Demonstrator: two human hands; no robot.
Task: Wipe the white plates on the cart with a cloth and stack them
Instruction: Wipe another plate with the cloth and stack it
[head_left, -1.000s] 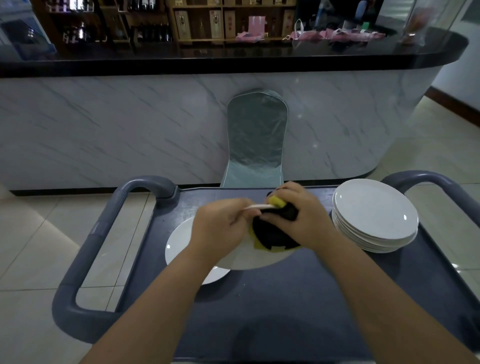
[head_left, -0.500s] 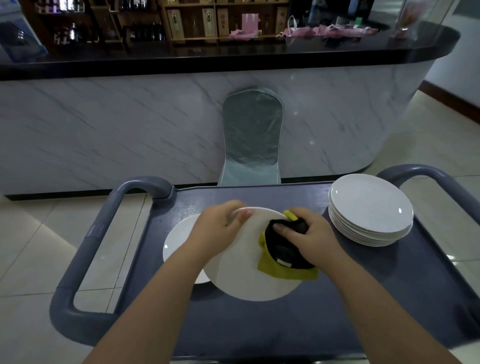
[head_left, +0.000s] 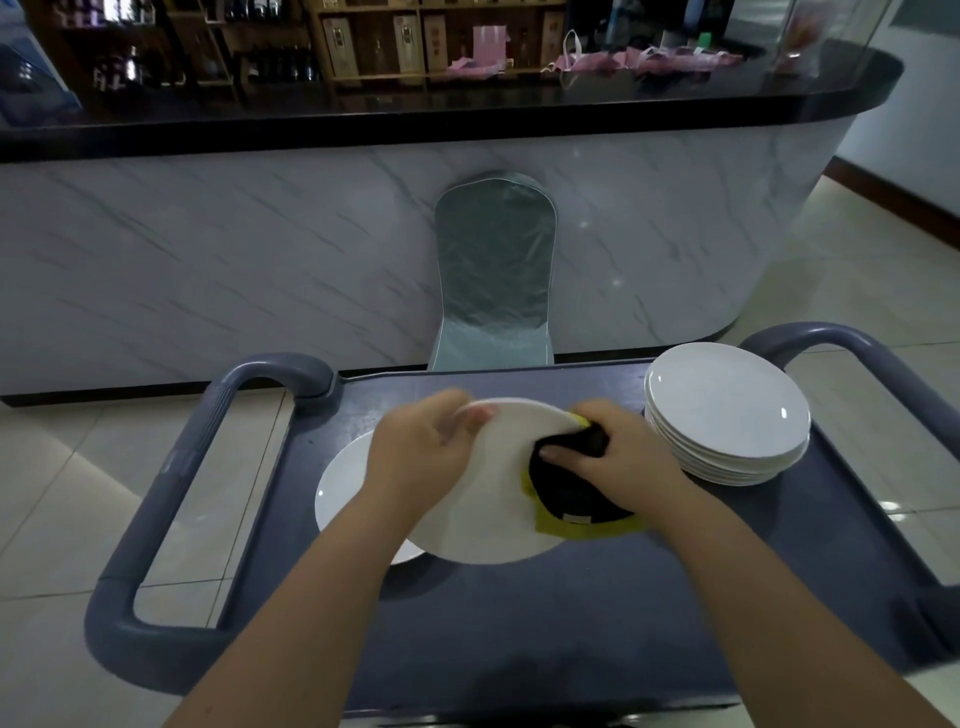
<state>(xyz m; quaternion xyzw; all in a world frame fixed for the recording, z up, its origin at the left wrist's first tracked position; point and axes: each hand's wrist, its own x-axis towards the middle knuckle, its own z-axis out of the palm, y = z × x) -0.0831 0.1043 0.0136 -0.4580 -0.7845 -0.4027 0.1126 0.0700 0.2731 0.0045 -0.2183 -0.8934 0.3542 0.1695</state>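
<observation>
Over the middle of the dark cart top (head_left: 597, 613) I hold a white plate (head_left: 483, 509), tilted with its face toward me. My left hand (head_left: 421, 457) grips its upper left rim. My right hand (head_left: 618, 462) presses a black and yellow cloth (head_left: 576, 499) against the plate's right side, fingers curled round the cloth. Another white plate (head_left: 343, 488) lies flat on the cart under my left forearm, partly hidden. A stack of several white plates (head_left: 727, 415) stands at the cart's far right corner.
Grey loop handles flank the cart, one on the left (head_left: 176, 499) and one on the right (head_left: 852, 348). A chair back (head_left: 493, 270) stands just beyond the cart against a marble-fronted counter (head_left: 208, 249). Tiled floor lies on both sides.
The plate has been tipped from nearly edge-on until its face is toward me. The cloth has slid from the top rim onto the right side of the face.
</observation>
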